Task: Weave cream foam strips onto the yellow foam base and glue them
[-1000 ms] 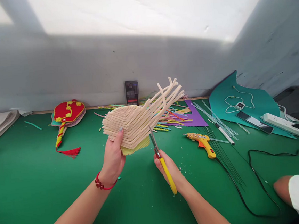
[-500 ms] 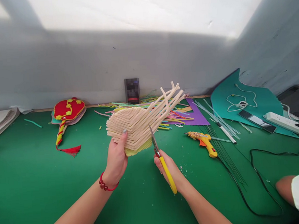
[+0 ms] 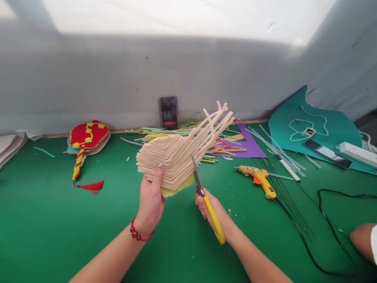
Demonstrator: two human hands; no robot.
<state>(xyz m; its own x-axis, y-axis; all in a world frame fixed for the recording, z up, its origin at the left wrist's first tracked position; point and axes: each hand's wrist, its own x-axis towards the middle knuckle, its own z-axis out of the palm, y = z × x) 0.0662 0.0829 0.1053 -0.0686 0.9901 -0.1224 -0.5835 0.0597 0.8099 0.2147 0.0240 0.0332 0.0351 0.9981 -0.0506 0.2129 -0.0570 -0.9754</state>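
Observation:
My left hand [image 3: 151,195] grips the lower left edge of a fan panel [image 3: 170,158] covered in cream pipe cleaners laid in a V pattern, its thumb on top. Long untrimmed pipe-cleaner ends [image 3: 215,120] stick out to the upper right, and a pale yellow-green layer shows along the bottom edge. Yellow-handled scissors [image 3: 214,220] are in my right hand [image 3: 214,207], pointing up. Their blades lie at the panel's right edge, just below the loose ends; whether they touch them I cannot tell.
A red-and-yellow fan [image 3: 89,136] with a tassel lies left. Behind the panel are loose coloured pipe cleaners [image 3: 228,149] and purple sheet [image 3: 255,146]. To the right are a yellow glue gun [image 3: 260,181], clear glue sticks [image 3: 285,155], a phone [image 3: 328,154], a power strip [image 3: 368,157] and cords.
The whole view has shifted slightly. Both hands, the fan panel and the scissors keep almost the same position relative to each other.

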